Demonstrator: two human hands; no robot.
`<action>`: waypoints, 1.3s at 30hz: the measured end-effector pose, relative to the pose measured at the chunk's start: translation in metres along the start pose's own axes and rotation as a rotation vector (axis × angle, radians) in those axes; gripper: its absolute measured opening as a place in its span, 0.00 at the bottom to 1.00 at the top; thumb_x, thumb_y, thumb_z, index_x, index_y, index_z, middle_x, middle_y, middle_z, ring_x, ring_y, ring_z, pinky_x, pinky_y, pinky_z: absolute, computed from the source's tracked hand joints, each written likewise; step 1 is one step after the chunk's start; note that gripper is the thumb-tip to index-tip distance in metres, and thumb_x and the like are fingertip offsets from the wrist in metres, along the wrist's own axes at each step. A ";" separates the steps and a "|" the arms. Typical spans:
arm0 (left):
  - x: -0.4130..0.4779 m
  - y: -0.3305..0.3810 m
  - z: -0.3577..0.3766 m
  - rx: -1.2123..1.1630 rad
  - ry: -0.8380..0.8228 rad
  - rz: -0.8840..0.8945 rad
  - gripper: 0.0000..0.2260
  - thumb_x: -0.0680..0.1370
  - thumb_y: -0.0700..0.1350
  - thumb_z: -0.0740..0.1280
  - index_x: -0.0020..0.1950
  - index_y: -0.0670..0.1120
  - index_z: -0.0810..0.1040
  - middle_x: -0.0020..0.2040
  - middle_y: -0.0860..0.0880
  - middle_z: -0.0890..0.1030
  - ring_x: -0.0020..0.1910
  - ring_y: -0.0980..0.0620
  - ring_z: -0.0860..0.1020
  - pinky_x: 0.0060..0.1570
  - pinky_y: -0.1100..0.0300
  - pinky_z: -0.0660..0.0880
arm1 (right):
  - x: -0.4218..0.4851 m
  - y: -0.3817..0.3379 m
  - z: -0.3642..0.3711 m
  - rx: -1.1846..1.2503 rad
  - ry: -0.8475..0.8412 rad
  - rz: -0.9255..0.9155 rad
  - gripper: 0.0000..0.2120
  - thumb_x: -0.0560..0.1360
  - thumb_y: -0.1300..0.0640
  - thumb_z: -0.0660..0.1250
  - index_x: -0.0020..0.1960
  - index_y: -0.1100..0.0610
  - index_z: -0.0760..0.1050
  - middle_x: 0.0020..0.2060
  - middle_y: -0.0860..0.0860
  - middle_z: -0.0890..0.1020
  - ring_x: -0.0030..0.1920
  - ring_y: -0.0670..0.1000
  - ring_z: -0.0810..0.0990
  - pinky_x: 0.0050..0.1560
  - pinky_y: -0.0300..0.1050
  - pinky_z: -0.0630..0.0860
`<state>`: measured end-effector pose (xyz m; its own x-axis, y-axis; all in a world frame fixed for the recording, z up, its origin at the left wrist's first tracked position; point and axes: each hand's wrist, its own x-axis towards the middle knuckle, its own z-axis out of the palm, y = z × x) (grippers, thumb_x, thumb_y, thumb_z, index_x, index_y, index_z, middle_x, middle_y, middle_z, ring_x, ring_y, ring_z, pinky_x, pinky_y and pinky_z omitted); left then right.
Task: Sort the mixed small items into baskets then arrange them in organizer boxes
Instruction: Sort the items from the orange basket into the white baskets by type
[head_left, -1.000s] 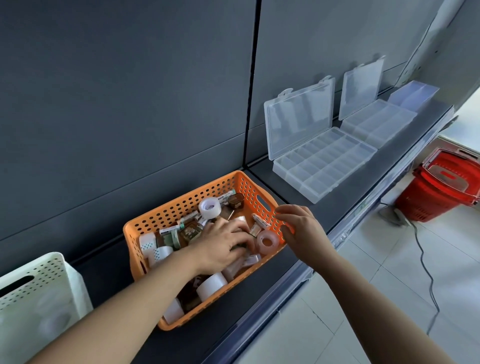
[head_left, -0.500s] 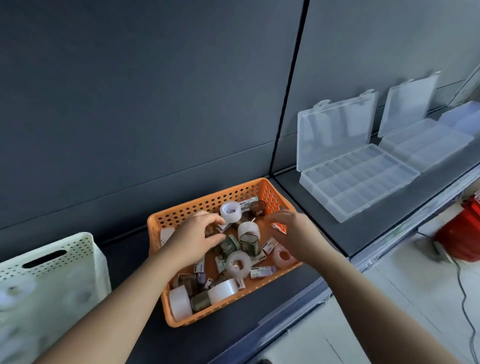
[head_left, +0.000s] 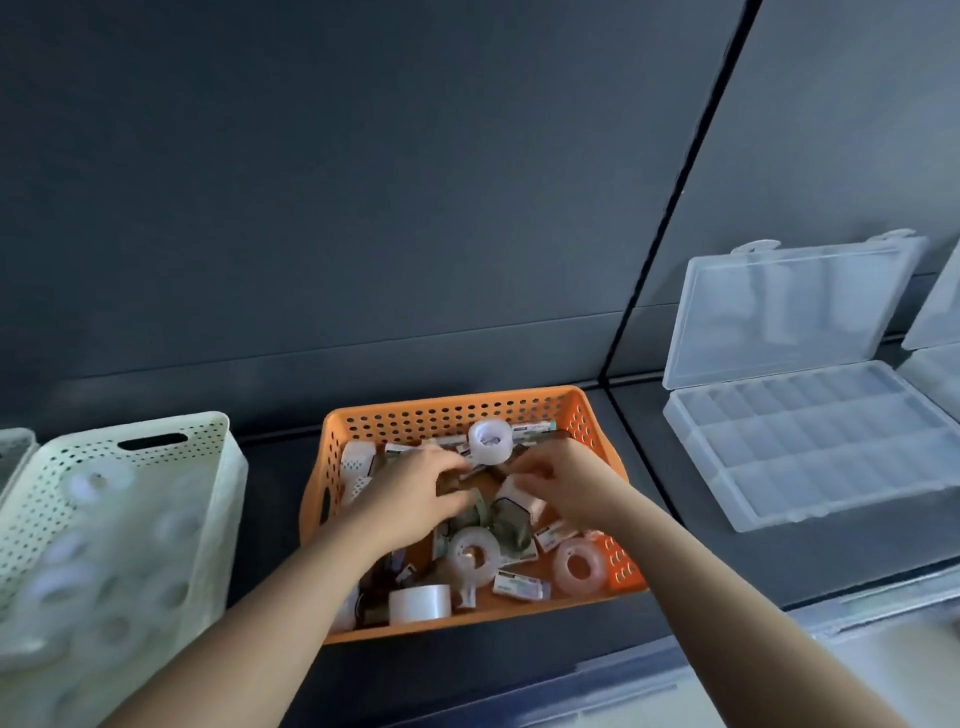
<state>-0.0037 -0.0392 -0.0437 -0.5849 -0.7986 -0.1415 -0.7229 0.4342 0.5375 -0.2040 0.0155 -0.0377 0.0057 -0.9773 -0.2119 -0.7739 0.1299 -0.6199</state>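
Dark grey shelf (head_left: 665, 467), grey back panel. Pale perforated plastic basket (head_left: 228, 467) on the left. Clear open organizer box (head_left: 810, 441) on the right. Orange perforated basket (head_left: 457, 415) between, holding mixed small items (head_left: 474, 556). Left hand (head_left: 415, 499) and right hand (head_left: 566, 488) inside it; grips blurred, cannot tell.

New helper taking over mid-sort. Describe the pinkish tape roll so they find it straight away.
Find the orange basket in the middle of the dark shelf. Look in its front right corner, nearer you than the right hand. The pinkish tape roll lies there, hole up, the only pink-tinted one among white and clear rolls.
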 end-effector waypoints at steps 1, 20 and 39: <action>0.003 0.004 0.000 0.003 0.052 -0.002 0.20 0.77 0.52 0.68 0.69 0.54 0.72 0.62 0.56 0.72 0.58 0.56 0.73 0.54 0.62 0.70 | -0.001 0.002 -0.003 0.032 0.033 0.007 0.08 0.77 0.57 0.65 0.53 0.52 0.82 0.39 0.43 0.81 0.35 0.42 0.77 0.34 0.32 0.70; -0.038 0.021 -0.017 -0.412 0.043 -0.225 0.08 0.79 0.45 0.59 0.57 0.55 0.70 0.52 0.54 0.74 0.47 0.57 0.74 0.46 0.60 0.70 | -0.018 -0.013 -0.015 0.536 -0.049 -0.042 0.10 0.80 0.53 0.59 0.51 0.52 0.79 0.45 0.54 0.83 0.43 0.58 0.82 0.48 0.58 0.80; -0.021 0.050 0.005 0.222 -0.267 -0.248 0.23 0.66 0.56 0.75 0.58 0.52 0.75 0.42 0.53 0.77 0.38 0.54 0.77 0.32 0.60 0.71 | -0.027 -0.004 -0.010 0.425 0.005 -0.110 0.05 0.77 0.53 0.66 0.46 0.53 0.79 0.35 0.58 0.78 0.33 0.48 0.70 0.33 0.42 0.68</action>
<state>-0.0297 0.0019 -0.0181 -0.4366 -0.7672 -0.4699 -0.8984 0.3446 0.2721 -0.2076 0.0401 -0.0223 0.0699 -0.9898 -0.1244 -0.4396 0.0813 -0.8945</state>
